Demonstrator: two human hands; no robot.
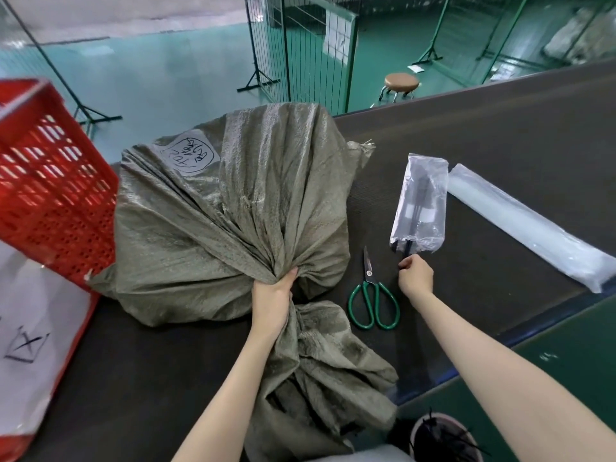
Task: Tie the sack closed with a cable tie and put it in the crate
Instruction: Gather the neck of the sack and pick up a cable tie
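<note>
A full grey-green woven sack [213,211] lies on the dark table [483,135], its mouth gathered into a neck. My left hand [271,295] grips that neck tightly, and the loose end of the sack trails toward me. My right hand [415,275] pinches the end of a black cable tie [407,251] that sticks out of a clear plastic packet [420,205] of ties. The red plastic crate [50,191] stands at the table's left edge, touching the sack.
Green-handled scissors [373,295] lie between my two hands. A long white plastic-wrapped roll [530,225] lies at the right. A round container [443,438] with cut black ties sits by the near edge. A brown stool [401,83] and green wire fencing [300,51] stand beyond the table.
</note>
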